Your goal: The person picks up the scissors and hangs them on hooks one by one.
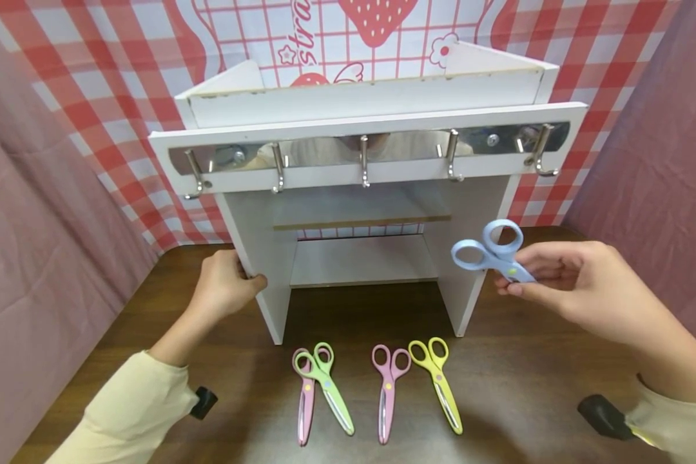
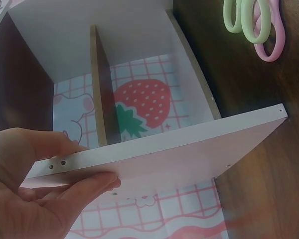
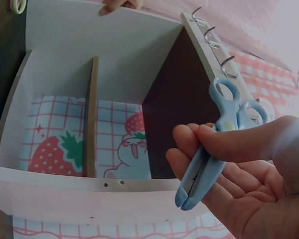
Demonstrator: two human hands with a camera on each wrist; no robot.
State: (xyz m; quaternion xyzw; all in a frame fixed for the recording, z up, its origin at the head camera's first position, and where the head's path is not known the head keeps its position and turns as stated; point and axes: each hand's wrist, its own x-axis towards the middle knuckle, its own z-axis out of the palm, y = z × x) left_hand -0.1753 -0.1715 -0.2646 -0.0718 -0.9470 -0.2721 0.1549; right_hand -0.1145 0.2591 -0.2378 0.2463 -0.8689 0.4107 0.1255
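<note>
My right hand (image 1: 580, 283) pinches a pair of light blue scissors (image 1: 501, 254) by the blade part, handle loops up, beside the shelf's right side. In the right wrist view the thumb presses over the scissors (image 3: 222, 119) and the blades point down, closed. My left hand (image 1: 223, 280) grips the front edge of the left side panel (image 1: 246, 258) of a white shelf, thumb on one face and fingers on the other, as the left wrist view also shows. Along the shelf's top front runs a rail with several metal hooks (image 1: 364, 161), and nothing hangs on them.
On the brown table (image 1: 516, 386) before the shelf, green scissors (image 1: 330, 386) overlap pink scissors (image 1: 305, 412). To their right lie another pink pair (image 1: 387, 393) and yellow scissors (image 1: 441, 386). A red-checked cloth (image 1: 133, 96) hangs behind, with pink curtains (image 1: 29, 225) at the sides.
</note>
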